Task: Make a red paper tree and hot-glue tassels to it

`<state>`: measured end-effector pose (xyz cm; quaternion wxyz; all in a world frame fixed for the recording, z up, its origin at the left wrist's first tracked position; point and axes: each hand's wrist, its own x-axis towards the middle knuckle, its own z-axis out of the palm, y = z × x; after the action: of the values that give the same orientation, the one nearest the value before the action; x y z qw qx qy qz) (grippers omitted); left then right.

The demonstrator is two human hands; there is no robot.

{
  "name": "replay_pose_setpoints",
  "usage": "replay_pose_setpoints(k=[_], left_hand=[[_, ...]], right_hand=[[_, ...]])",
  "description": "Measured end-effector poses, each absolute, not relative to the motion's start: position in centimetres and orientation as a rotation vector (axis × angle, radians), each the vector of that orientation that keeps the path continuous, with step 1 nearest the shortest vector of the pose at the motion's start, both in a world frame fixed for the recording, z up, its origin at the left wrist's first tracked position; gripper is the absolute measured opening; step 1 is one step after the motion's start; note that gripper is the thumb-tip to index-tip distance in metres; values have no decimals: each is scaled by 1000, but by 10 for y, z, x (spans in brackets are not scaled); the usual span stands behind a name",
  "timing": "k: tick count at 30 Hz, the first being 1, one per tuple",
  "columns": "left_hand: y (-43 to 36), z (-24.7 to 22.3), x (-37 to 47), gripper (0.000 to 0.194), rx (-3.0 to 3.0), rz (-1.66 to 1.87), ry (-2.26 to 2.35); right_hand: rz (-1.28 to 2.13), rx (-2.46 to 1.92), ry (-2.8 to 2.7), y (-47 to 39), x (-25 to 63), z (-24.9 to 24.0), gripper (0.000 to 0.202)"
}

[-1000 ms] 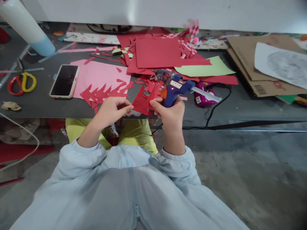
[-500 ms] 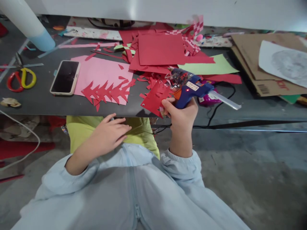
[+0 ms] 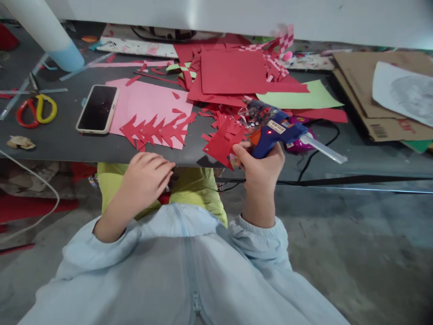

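Note:
My right hand (image 3: pixel 262 162) is closed around the handle of a blue hot glue gun (image 3: pixel 274 133), its small light glowing red and a clear glue stick (image 3: pixel 326 149) jutting from the back. The nozzle end points up and left, toward the paper pile. Beside my right thumb lies a red paper cutout (image 3: pixel 225 142) with a small googly eye; whether the thumb touches it, I cannot tell. My left hand (image 3: pixel 147 178) hovers empty over my lap at the table's front edge, fingers close together and loosely bent. Red zigzag paper pieces (image 3: pixel 154 132) rest on a pink sheet (image 3: pixel 145 99).
A phone (image 3: pixel 98 109) lies left of the pink sheet, with red-and-yellow-handled scissors (image 3: pixel 36 108) farther left. Red paper sheets (image 3: pixel 233 70) and scraps are piled at the back. Cardboard (image 3: pixel 358 85) is on the right. A black cord (image 3: pixel 306 162) runs behind the glue gun.
My left hand has drawn slightly left and up, and its spread fingers have come together and bent. My right hand keeps hold of the glue gun. The whole view has shifted slightly.

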<state>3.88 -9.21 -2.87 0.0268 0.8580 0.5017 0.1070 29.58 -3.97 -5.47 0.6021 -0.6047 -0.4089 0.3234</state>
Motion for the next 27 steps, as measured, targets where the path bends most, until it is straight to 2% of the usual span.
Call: replay_pose_setpoints(k=[6, 13, 17, 23, 27], left_hand=[[-47, -30, 21, 37, 2452, 346, 1872], [-1, -29, 13, 46, 2526, 265, 1644], [-1, -25, -2, 49, 2465, 221, 1833], [-16, -19, -34, 44, 2102, 187, 2344], [-19, -19, -37, 41, 2096, 120, 2329]], right_hand=[[741, -1434, -946, -40, 295, -55, 40], [740, -1438, -978, -43, 294, -57, 38], [745, -1445, -988, -45, 296, -57, 39], [767, -1413, -971, -45, 295, -58, 36], [783, -1420, -977, -45, 290, -58, 38]])
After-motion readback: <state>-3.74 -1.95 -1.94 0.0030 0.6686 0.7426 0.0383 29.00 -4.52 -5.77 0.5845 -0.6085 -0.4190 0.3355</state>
